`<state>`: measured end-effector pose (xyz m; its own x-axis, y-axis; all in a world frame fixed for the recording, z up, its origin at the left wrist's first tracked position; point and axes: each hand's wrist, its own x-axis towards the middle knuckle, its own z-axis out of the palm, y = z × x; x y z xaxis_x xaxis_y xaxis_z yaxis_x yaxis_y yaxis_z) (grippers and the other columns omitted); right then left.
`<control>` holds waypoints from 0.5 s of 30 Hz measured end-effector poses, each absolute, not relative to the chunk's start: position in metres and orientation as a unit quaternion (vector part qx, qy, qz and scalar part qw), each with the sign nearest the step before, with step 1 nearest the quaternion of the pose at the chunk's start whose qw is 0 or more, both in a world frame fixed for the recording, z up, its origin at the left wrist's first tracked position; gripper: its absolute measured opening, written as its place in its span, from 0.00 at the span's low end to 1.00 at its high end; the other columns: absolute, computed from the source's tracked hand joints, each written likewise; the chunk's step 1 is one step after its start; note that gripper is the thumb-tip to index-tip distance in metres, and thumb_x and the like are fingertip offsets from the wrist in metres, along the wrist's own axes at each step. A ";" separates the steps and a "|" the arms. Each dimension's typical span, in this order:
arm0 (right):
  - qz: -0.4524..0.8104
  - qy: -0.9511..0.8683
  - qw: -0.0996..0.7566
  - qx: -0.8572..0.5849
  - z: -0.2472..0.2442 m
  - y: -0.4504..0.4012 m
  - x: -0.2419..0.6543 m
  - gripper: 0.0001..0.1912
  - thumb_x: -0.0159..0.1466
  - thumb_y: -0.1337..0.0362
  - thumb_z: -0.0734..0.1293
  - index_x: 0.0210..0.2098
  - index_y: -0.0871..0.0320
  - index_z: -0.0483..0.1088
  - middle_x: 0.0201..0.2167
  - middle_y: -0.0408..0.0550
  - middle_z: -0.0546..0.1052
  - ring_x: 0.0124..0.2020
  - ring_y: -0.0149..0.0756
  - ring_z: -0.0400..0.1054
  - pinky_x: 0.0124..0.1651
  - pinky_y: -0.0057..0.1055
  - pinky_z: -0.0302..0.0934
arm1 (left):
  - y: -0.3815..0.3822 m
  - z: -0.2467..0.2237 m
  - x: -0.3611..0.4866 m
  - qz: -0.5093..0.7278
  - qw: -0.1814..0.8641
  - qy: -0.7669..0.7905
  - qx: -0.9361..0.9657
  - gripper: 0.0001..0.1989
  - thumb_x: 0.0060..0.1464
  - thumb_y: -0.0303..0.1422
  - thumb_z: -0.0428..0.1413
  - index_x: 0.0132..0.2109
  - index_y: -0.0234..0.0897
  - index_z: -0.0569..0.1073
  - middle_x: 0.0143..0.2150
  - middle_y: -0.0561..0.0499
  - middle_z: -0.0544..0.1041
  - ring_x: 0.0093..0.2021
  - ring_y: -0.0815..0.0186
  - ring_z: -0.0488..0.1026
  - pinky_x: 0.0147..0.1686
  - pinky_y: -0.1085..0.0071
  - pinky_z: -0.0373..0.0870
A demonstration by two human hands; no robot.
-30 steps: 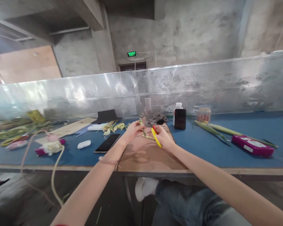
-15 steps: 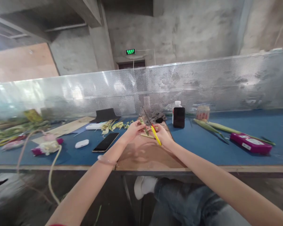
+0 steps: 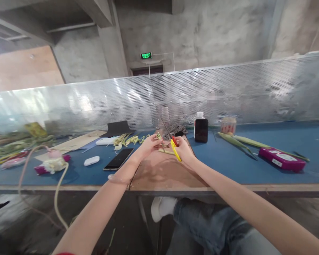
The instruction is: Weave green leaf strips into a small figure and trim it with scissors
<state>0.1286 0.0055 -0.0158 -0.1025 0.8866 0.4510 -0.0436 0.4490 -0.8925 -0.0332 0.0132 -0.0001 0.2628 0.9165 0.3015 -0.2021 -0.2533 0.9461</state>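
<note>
My right hand (image 3: pixel 184 149) is closed on scissors (image 3: pixel 175 150) with yellow and red handles; their dark blades point up and to the left. To its left, my left hand (image 3: pixel 150 146) pinches a small green plaited piece (image 3: pixel 159 136) that looks like corn husk. The scissor blades pass just right of this piece; whether they touch it I cannot tell. Under both hands lies a brown board (image 3: pixel 164 173), with a pale strip of husk (image 3: pixel 167 151) on it. A tangle of grey cord (image 3: pixel 177 130) is heaped behind my hands.
Left of the board are a dark phone (image 3: pixel 119 158), a white earphone case (image 3: pixel 91 160), yellowish husk pieces (image 3: pixel 133 139) and a glue gun (image 3: pixel 53 163) with its cord. A black phone (image 3: pixel 201 130) stands upright at right, near long leaves (image 3: pixel 239 145) and a purple box (image 3: pixel 281 158).
The scissors have tilted slightly and their handles look more spread apart. My hands stay nearly in place, with the left still pinching the green piece. The view has shifted slightly.
</note>
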 end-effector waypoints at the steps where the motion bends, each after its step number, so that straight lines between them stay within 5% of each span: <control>1: 0.399 -0.625 0.579 -0.340 -0.015 0.005 0.129 0.17 0.43 0.65 0.69 0.29 0.55 0.57 0.22 0.37 0.68 0.23 0.28 0.63 0.24 0.25 0.56 | 0.013 0.000 -0.033 0.524 0.535 0.301 0.591 0.15 0.36 0.33 0.64 0.32 0.34 0.68 0.25 0.52 0.74 0.25 0.68 0.73 0.23 0.76 0.64; 15: 0.403 -0.657 0.534 -0.347 -0.016 0.001 0.132 0.17 0.46 0.56 0.68 0.29 0.57 0.58 0.21 0.38 0.67 0.20 0.26 0.60 0.21 0.23 0.53 | 0.021 -0.002 -0.038 0.548 0.568 0.311 0.529 0.15 0.35 0.33 0.65 0.28 0.34 0.67 0.20 0.56 0.70 0.18 0.74 0.68 0.17 0.80 0.56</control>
